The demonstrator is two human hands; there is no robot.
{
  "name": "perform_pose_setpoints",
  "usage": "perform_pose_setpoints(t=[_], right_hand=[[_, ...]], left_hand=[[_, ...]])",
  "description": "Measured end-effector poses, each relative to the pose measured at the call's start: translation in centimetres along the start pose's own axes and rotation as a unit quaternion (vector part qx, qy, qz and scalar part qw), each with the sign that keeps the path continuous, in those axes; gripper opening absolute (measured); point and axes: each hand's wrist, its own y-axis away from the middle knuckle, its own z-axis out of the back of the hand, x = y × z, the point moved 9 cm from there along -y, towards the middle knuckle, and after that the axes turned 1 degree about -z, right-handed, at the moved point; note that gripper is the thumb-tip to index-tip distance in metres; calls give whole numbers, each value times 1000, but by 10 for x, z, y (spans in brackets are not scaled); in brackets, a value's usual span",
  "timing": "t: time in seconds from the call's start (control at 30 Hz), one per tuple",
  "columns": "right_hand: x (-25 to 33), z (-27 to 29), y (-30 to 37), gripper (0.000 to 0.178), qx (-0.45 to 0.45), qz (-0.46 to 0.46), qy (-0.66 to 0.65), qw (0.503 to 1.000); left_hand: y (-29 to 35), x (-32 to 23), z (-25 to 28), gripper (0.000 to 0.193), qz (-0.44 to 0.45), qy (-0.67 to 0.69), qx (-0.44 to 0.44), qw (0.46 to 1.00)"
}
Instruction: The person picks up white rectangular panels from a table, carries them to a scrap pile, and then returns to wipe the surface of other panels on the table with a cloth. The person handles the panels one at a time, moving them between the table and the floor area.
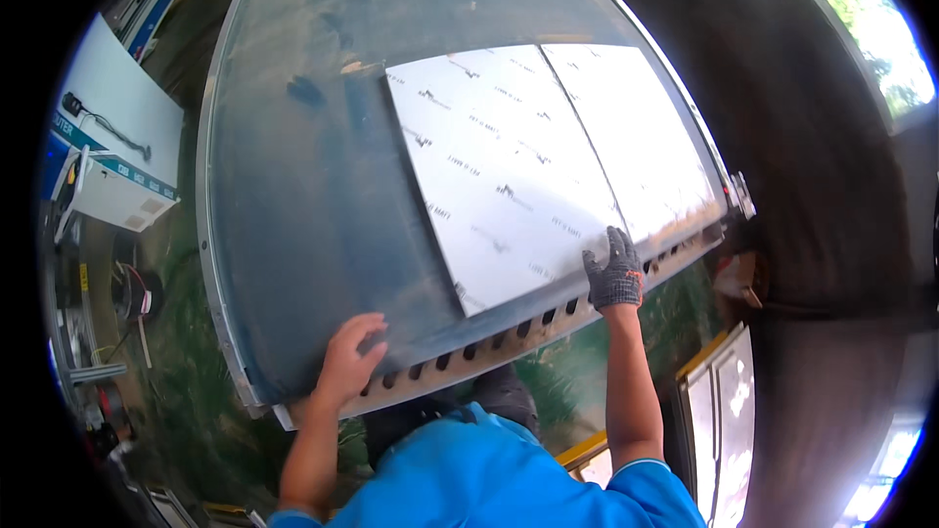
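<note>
Two flat panels lie side by side on the grey conveyor belt [303, 225]. The left panel [518, 166] is white with printed film over it; the right panel [646, 137] is washed out by glare. My right hand [614, 274], in a dark grey glove, rests with fingers spread at the near edge of the panels, close to the seam between them. Bare and holding nothing, my left hand [352, 357] is at the belt's near edge, left of the panels, its fingers loosely curved and apart. Whether it touches the belt I cannot tell.
A metal rail with dark holes [518, 330] runs along the belt's near end, right in front of my body. At the left stands a white machine cabinet [127, 127] with a cable on it. More panels [719, 420] lean at the lower right.
</note>
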Motion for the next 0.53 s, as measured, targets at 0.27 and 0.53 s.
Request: perform_pose_setpoints(t=[0.27, 0.53], right_hand=[[-14, -2, -38, 74, 133, -72, 16, 988], [-25, -34, -14, 79, 340, -44, -160, 926]], left_hand=[[22, 1, -62, 51, 162, 200, -235, 937], [-44, -44, -94, 81, 257, -119, -337, 898]])
